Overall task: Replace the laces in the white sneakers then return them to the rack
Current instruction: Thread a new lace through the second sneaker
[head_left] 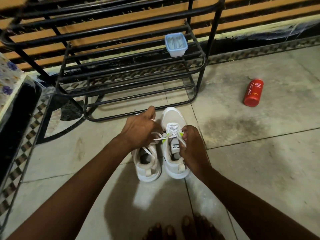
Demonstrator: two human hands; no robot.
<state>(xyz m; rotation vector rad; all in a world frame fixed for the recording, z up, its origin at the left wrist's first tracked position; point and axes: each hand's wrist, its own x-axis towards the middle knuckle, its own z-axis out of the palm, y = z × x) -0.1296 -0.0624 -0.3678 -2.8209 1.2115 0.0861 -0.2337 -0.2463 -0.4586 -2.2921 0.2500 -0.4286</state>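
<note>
Risks first, from the left. The left sneaker (149, 172) stands on the floor (242, 153) just beside its mate, its front hidden under the left hand (140, 129), so I cannot tell how far it is laced. A loose strand lies in its opening and could snag if that hand sweeps back.

The lace (170, 129) on the right sneaker (173, 116) is crossed through the lower eyelets, with one end drawn out sideways to the left. A hard pull that way would likely leave the ends uneven, or drag the shoe into its neighbour, since nothing pins it down. On the right, a slipped pinch could let the strand slide back out of its top eyelet.

The rack (131, 73) stands just beyond the toes. Its lower shelf carries a small box (176, 44) at the right end, which a carelessly placed shoe could knock.

Now the hands. The left arm reaches in from the lower left, with the hand knuckles-up over the left sneaker's front. Its fingers are curled, apparently around the lace end, though the contact itself is hidden. The right hand (190, 144) sits against the right sneaker's outer side, wrist low, its fingers (184, 134) bunched and pinching the other strand near the tongue.
</note>
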